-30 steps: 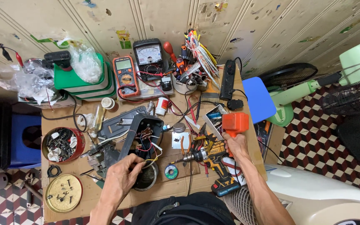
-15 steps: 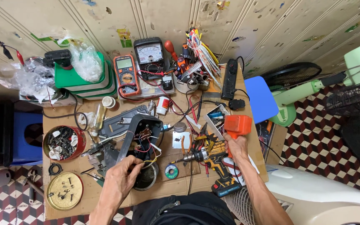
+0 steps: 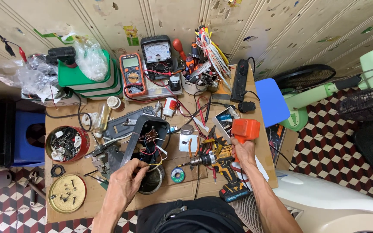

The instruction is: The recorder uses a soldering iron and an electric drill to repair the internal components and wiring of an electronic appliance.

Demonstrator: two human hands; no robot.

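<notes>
1. On the cluttered brown workbench (image 3: 186,194), the left hand (image 3: 128,179) sits at about 7 o'clock from the bench's middle, its fingers curled together and pinching at the coloured wires (image 3: 150,152) that spill from the open grey housing (image 3: 145,133).
2. That grey housing lies near the centre of the bench, tilted, its open side facing up; red, yellow and white wires show inside it. A round metal part (image 3: 152,181) sits just under the left hand's fingertips, at 6 o'clock from the housing.
3. At 3 o'clock from the housing, the right hand (image 3: 243,152) is wrapped around the lower part of an orange tool (image 3: 245,128), fingers closed on it; how tightly it grips cannot be told.
4. Just beside that hand, at its 8 o'clock, a yellow-and-black cordless drill (image 3: 221,166) lies flat on the bench, its chuck pointing toward 9 o'clock.
5. A small spool of solder (image 3: 178,175) lies between the two hands.
6. At 9 o'clock from the housing stands a red tin (image 3: 50,149) of metal bits; a round brass lid (image 3: 53,199) with screws lies at 7 o'clock.
7. At 12 o'clock, against the wall, an orange digital multimeter (image 3: 133,74) lies beside a black analogue meter (image 3: 156,54); green boxes (image 3: 85,84) are stacked at 11 o'clock.
</notes>
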